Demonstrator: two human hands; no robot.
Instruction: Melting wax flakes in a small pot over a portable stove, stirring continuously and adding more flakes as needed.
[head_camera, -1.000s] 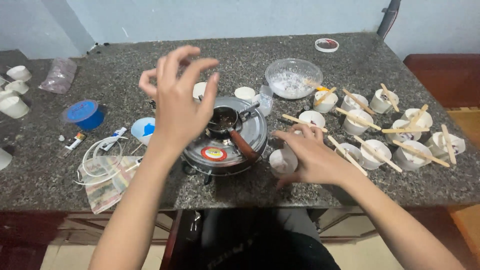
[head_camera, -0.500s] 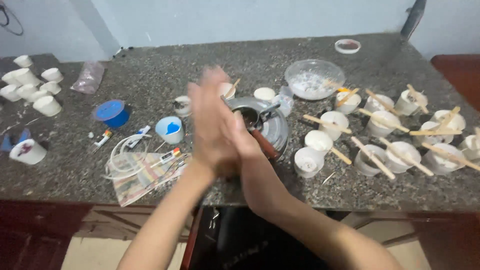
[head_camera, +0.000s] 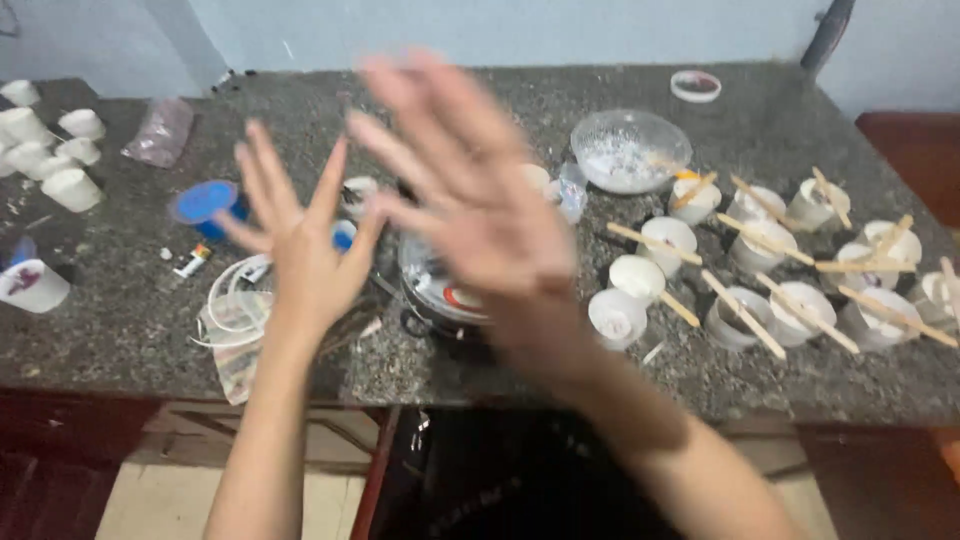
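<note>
Both of my hands are raised above the dark granite counter (head_camera: 130, 320) with fingers spread and nothing in them. My left hand (head_camera: 300, 245) hovers over a coil of white tubing (head_camera: 228, 300) and a small blue-filled cup (head_camera: 343, 235). My right hand (head_camera: 470, 200) is blurred with motion and hangs in front of a round metal stove (head_camera: 440, 295), hiding most of it. A white cup (head_camera: 617, 317) stands just right of the stove.
Several white cups with wooden sticks across them (head_camera: 760, 290) crowd the right side. A clear glass bowl (head_camera: 630, 150) with white residue sits behind them. A blue lid (head_camera: 203, 200), a folded cloth (head_camera: 235, 350) and more white cups (head_camera: 45, 150) are at the left.
My hands were pressed together over the stove half a second ago; now they have parted and risen, fingers spread. The camera has shifted slightly.
</note>
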